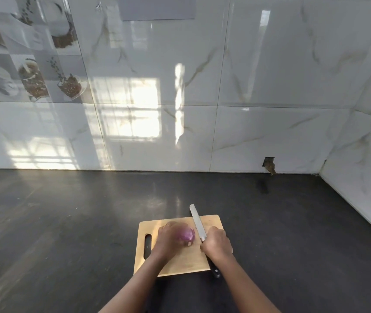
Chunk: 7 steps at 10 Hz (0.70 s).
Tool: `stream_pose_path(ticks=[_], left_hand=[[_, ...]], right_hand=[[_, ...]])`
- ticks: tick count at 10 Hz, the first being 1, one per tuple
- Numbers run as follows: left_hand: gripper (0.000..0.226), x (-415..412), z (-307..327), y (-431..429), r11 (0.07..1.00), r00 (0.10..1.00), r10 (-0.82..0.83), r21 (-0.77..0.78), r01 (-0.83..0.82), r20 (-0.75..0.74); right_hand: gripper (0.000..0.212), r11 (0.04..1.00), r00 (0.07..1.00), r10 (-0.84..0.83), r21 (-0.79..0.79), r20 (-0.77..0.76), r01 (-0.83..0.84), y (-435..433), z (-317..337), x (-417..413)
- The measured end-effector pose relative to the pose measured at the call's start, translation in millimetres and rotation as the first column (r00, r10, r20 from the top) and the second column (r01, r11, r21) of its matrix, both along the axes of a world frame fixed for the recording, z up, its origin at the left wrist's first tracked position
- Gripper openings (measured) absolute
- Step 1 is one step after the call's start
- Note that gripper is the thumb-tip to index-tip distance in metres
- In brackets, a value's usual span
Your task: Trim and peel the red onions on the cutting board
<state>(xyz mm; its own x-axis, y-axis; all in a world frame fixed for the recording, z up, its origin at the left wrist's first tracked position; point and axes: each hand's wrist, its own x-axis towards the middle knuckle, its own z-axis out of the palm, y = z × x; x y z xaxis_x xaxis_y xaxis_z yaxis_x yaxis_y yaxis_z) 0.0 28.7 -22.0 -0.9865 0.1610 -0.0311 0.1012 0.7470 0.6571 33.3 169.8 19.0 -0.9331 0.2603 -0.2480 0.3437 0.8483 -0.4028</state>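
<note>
A purple-red onion (187, 235) lies on a light wooden cutting board (180, 260) near the counter's front. My left hand (168, 239) curls over the onion's left side and holds it down, hiding most of it. My right hand (217, 243) grips the black handle of a knife (198, 222). The blade points away from me, just to the right of the onion, and its tip reaches past the board's far edge. The handle's end sticks out below my wrist.
The board has a slot handle (147, 246) on its left side and sits on a dark counter (67, 222). White marble-look tiled walls (202, 109) close the back and the right side.
</note>
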Motion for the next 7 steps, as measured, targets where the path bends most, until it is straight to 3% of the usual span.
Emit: stream_pose_path(ticks=[5, 7], left_hand=[[0.049, 4, -3, 11, 1.0, 1.0, 0.019, -0.001, -0.019, -0.008], [0.055, 1, 2, 3, 0.999, 0.999, -0.033, 0.04, 0.033, -0.015]], right_hand=[[0.031, 0.994, 0.994, -0.109, -0.01, -0.001, 0.109, 4, 2, 10], [0.044, 0.992, 0.992, -0.11, -0.061, 0.066, 0.114, 5, 7, 7]])
